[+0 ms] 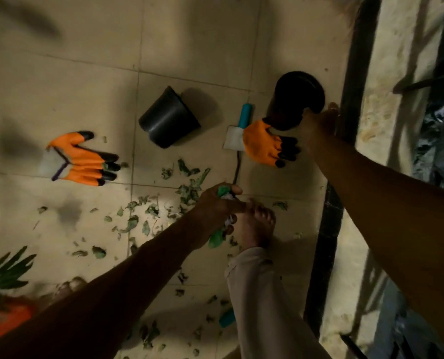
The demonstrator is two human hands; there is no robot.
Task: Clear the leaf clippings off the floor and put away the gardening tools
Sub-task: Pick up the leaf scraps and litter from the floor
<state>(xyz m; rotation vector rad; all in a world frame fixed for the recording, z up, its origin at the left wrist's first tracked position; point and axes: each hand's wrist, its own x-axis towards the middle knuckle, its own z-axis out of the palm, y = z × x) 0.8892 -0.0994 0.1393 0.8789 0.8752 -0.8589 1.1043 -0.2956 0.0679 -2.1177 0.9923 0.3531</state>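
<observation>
Your left hand (217, 203) is clenched round a wad of green leaf clippings w/ something pale mixed in (paper or plastic, can't tell which). Your right hand (319, 123) reaches out to the dark round pot (300, 95) by the wall; fingers touch its rim, but whether they grip it I can't tell. More loose clippings (148, 216) lie on the tiles just left of and under your closed fingers. They're light, limp, crumbly, so pinch them in bunches or scoop them, don't squeeze hard. One orange glove (266, 145) lies just below your right fingertips, over a teal-handled tool (244, 116) whose blade is mostly hidden. The other glove (82, 160) sits well left. Everything's dim and blurred; a second teal object (227, 318) near your leg is half cut off.
</observation>
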